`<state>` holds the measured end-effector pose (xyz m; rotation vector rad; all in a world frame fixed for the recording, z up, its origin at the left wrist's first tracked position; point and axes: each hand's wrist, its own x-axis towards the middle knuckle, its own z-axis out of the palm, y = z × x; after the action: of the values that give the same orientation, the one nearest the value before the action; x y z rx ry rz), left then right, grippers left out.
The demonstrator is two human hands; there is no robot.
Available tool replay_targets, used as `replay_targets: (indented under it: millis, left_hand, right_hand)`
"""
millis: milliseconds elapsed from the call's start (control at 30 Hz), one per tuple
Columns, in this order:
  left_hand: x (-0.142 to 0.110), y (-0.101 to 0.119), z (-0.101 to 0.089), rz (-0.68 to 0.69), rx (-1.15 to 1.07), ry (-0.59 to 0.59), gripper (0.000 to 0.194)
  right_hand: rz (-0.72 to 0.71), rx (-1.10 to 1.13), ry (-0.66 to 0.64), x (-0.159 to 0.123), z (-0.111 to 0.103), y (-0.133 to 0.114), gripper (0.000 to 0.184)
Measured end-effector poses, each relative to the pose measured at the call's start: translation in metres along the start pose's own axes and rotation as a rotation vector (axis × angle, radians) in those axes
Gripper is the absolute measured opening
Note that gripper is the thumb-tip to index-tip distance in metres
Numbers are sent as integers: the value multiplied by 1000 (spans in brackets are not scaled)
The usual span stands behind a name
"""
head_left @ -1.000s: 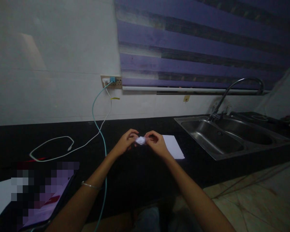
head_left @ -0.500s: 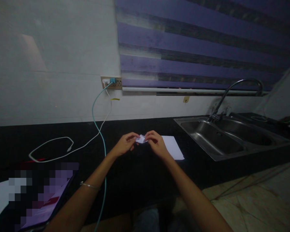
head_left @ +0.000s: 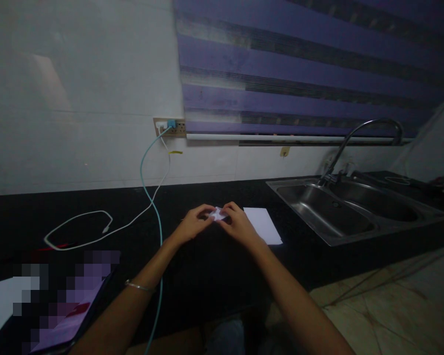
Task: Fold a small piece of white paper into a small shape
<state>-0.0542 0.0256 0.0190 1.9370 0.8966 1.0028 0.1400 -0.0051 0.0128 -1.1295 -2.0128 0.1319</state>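
Between my hands is a small piece of folded white paper (head_left: 217,214), partly covered by my fingers. My left hand (head_left: 195,223) grips its left side between thumb and fingertips. From the other side, my right hand (head_left: 239,223) pinches the right part of the same paper. The exact folds are too small to make out. Just right of my right hand, a stack of white paper sheets (head_left: 263,225) lies flat on the black countertop (head_left: 222,276).
A steel double sink (head_left: 318,209) with a curved faucet (head_left: 350,140) is set in the counter at right. A teal cable (head_left: 159,222) and a white cable (head_left: 133,220) run from the wall socket (head_left: 179,128). A partly blurred device screen (head_left: 74,315) lies at lower left.
My fingers have shifted on the folded paper, both thumbs now lower and nearer its front edge. The paper's outline looks slightly different. The sheets at right have not moved.
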Motion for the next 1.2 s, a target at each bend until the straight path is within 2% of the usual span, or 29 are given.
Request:
replay_targets:
  millis: [233, 333, 567, 733, 933, 1067, 1167, 1200]
  left_hand:
    - [2, -5, 1, 2, -17, -3, 31]
    - [2, -4, 0, 33, -8, -16, 30]
    - [0, 4, 4, 75, 102, 41, 30]
    - [-2, 10, 5, 130, 143, -4, 24]
    - [0, 5, 1, 82, 44, -23, 17]
    - [3, -3, -4, 16, -87, -15, 16]
    - [3, -3, -4, -14, -83, 21, 18]
    - [3, -3, -4, -27, -69, 43, 20]
  right_hand:
    - [-23, -96, -76, -2, -3, -3, 25]
    - [-27, -145, -63, -3, -4, -6, 25]
    - [-96, -258, -21, 0, -3, -14, 22]
    - [-89, -274, -52, 0, 0, -13, 25]
    - [-85, -133, -55, 0, 1, -8, 21]
    - [-82, 62, -23, 1, -1, -8, 17]
    - [-38, 225, -33, 2, -1, -7, 12]
    - [-11, 277, -39, 2, 0, -5, 15]
